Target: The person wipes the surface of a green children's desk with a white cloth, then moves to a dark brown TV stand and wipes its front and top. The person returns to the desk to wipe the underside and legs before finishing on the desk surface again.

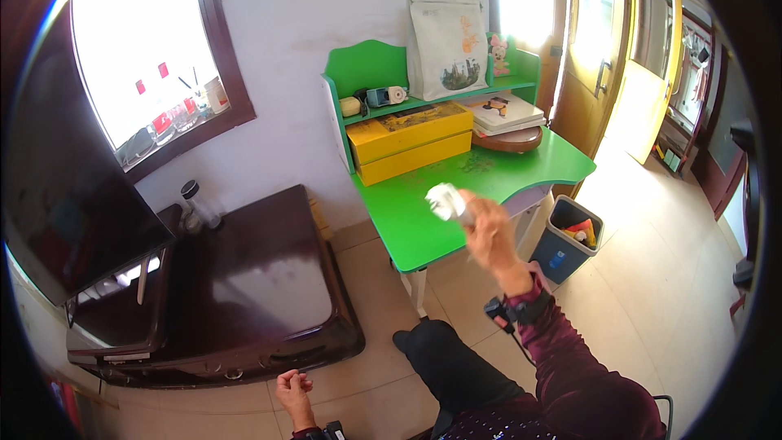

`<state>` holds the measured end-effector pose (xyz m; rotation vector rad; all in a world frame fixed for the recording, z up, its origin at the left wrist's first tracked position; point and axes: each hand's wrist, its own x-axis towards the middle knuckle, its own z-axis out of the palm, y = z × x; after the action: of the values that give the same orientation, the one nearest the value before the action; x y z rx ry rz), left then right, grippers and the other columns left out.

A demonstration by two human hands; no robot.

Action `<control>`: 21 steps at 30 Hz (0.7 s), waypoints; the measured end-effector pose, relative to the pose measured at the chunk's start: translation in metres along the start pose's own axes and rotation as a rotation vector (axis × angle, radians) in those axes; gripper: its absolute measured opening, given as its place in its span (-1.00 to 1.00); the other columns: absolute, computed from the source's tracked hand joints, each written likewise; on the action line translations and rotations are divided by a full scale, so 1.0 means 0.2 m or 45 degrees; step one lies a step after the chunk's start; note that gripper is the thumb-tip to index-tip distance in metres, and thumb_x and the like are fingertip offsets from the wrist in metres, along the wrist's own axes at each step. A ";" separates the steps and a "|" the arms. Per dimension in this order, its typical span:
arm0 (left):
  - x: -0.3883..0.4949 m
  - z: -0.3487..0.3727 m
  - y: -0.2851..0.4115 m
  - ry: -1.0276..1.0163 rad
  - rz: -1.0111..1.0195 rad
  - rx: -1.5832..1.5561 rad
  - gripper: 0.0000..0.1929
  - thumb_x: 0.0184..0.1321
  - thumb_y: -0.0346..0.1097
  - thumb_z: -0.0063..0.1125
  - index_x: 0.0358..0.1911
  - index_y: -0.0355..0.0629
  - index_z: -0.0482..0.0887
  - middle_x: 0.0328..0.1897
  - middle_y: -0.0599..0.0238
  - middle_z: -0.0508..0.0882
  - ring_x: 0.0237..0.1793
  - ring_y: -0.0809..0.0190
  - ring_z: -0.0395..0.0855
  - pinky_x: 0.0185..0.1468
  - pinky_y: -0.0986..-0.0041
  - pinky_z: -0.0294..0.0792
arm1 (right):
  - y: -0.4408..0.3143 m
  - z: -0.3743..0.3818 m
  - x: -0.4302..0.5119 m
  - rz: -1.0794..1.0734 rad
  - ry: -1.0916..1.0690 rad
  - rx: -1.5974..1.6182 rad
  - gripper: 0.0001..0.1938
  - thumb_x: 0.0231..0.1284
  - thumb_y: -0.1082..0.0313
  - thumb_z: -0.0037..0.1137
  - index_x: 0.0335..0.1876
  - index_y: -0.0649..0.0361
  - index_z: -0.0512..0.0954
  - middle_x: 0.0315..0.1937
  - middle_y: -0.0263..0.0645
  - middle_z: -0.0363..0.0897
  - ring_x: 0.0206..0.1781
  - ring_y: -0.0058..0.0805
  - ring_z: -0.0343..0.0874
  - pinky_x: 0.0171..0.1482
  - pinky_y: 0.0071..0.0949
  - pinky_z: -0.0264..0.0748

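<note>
My right hand grips a crumpled white wad, perhaps tissue or cloth, above the front part of a green desk. The wad is blurred, and whether it touches the desktop I cannot tell. Dark smudges mark the desktop behind it. Low in the picture, my left hand hangs in front of the dark cabinet with its fingers curled; nothing shows in it.
A yellow box and stacked books stand at the desk's back, below a shelf bearing a white bag. Right of the desk is a grey bin with litter. A glossy dark cabinet with a glass bottle stands left.
</note>
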<state>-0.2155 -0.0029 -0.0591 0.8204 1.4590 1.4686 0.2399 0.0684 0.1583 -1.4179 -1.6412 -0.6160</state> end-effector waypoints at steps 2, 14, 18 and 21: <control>0.01 0.01 -0.02 -0.025 -0.005 0.022 -0.92 0.35 -0.38 0.06 -0.20 -0.19 0.58 -0.40 0.26 0.69 -0.54 0.35 0.62 -0.46 0.55 0.49 | 0.12 0.02 -0.01 0.159 -0.169 -0.097 -0.62 0.08 0.41 0.18 0.07 0.22 0.53 -0.13 -0.02 0.62 -0.18 -0.01 0.59 -0.06 -0.12 0.49; 0.02 0.30 0.00 -0.233 0.063 0.181 -0.89 0.36 -0.39 0.05 -0.15 -0.23 0.58 -0.39 0.23 0.68 -0.54 0.35 0.62 -0.47 0.54 0.49 | -0.61 0.09 -0.27 0.164 -0.603 1.389 -0.73 0.34 0.18 0.14 0.04 0.11 0.51 -0.18 -0.04 0.61 -0.15 0.01 0.61 -0.12 -0.20 0.53; -0.06 0.55 0.26 -0.357 0.227 0.268 -0.84 0.40 -0.29 0.08 -0.17 -0.23 0.59 -0.37 0.25 0.68 -0.52 0.37 0.61 -0.39 0.56 0.48 | -0.28 0.04 -0.47 0.493 -0.879 1.314 -0.63 0.33 0.03 0.18 0.07 0.11 0.55 -0.17 -0.07 0.67 -0.12 -0.13 0.67 -0.10 -0.24 0.54; -0.08 0.80 0.49 -0.452 0.372 0.382 -0.80 0.41 -0.22 0.08 -0.16 -0.23 0.60 -0.38 0.30 0.68 -0.50 0.40 0.61 -0.37 0.57 0.47 | 0.16 0.02 -0.63 0.950 -1.362 0.623 -0.60 0.33 -0.06 0.15 0.00 0.12 0.65 -0.20 -0.28 0.75 -0.18 -0.42 0.72 -0.10 -0.40 0.61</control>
<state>-0.0764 0.0557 0.0543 1.4515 1.3404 1.2394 0.2686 0.0111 0.0445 -1.9010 -1.5954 1.0694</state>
